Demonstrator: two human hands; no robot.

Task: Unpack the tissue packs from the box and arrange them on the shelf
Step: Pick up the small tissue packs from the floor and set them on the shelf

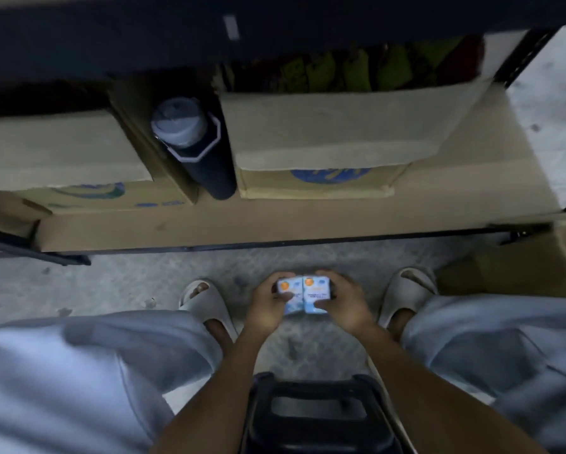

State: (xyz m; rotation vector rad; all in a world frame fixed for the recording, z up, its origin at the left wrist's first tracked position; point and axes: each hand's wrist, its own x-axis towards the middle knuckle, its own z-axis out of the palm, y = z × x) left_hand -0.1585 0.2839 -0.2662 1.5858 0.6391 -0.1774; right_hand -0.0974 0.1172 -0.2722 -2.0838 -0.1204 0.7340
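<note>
Low between the knees, the person's left hand [268, 303] and right hand [345, 304] each clamp one of two blue-and-white tissue packs [304, 294], pressed side by side so they touch (print too blurred to read). Both hands sit above the concrete floor [117, 283], between two pale slippers [206, 306]. Farther off, the low shelf [275, 227] carries cardboard boxes [327, 139] left and right, with a dark bottle [196, 149] lying between them.
</note>
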